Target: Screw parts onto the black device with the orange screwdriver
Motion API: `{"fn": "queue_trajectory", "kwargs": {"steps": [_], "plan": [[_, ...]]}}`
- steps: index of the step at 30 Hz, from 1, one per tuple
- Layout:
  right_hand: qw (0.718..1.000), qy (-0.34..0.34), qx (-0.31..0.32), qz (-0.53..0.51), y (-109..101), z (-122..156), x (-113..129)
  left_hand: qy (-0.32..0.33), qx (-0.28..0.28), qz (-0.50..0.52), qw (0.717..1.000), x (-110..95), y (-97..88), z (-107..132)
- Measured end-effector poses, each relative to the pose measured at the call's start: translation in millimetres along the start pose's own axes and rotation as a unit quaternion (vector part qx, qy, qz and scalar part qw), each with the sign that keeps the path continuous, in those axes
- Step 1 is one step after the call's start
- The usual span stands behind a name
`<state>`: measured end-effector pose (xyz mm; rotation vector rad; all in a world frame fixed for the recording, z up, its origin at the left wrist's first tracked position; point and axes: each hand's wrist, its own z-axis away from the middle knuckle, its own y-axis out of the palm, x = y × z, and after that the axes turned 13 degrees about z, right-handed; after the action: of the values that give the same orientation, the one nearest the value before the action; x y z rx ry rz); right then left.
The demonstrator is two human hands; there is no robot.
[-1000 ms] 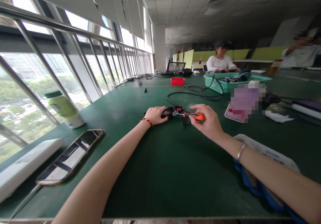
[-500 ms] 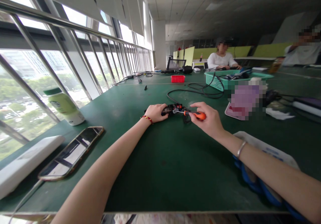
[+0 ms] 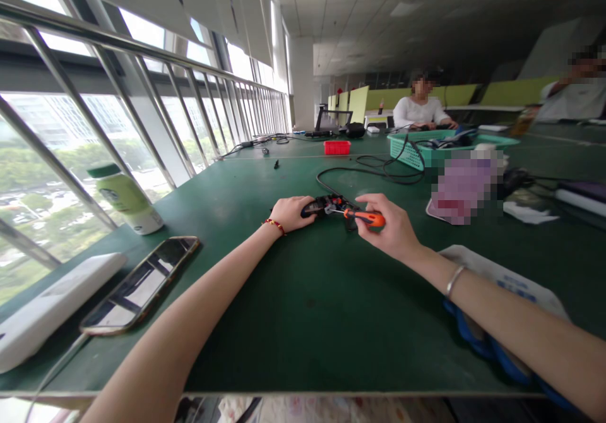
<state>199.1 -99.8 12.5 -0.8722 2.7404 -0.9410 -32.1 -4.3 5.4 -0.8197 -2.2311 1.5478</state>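
My left hand (image 3: 294, 213) is closed on the left part of a black corded device (image 3: 326, 204), which lies on the green table. Small red and metal-coloured parts show on the device, but its exact kind is too small to make out. In my right hand (image 3: 386, 224) is a screwdriver (image 3: 369, 218) with an orange and black handle, held between thumb and fingers. Its shaft points left and the tip meets the middle of the device, near a light metal part. A black cable (image 3: 341, 170) runs from the device's far side toward the back right.
A green basket (image 3: 406, 153) with cables stands behind on the right, a small red bin (image 3: 337, 148) farther back. At left are a bottle (image 3: 125, 199), a phone (image 3: 142, 287) and a white power strip (image 3: 57, 309). A blue-and-white item (image 3: 511, 284) lies under my right forearm. Two people sit beyond.
The screwdriver handle and my right hand have shifted very slightly left, the tip staying at the device. My left hand keeps its hold. The whole view has moved a little.
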Motion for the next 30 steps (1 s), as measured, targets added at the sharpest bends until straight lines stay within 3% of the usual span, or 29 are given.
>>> {"fn": "queue_trajectory", "kwargs": {"steps": [3, 9, 16, 23, 30], "plan": [[0.999, -0.002, -0.033, -0.010, 1.7, 0.6, -0.5, 0.003, 0.004, 0.003, 1.000, -0.1, 0.1, 0.4], [1.000, 0.013, 0.011, 0.016, -1.6, -1.5, 0.8, -0.007, 0.014, -0.001, 1.000, -2.1, -0.6, -0.3], [0.999, -0.006, -0.025, -0.033, 2.4, 0.1, -2.1, 0.005, 0.006, -0.015, 1.000, -1.9, 1.3, -0.8], [0.999, -0.021, 0.024, 0.018, 0.7, -0.7, -0.7, 0.007, 0.002, -0.023, 1.000, -2.2, 1.7, -0.5], [0.998, -0.064, 0.023, 0.005, -1.2, -1.0, -2.8, 0.008, 0.002, -0.024, 1.000, -2.6, 1.6, -0.2]]}}
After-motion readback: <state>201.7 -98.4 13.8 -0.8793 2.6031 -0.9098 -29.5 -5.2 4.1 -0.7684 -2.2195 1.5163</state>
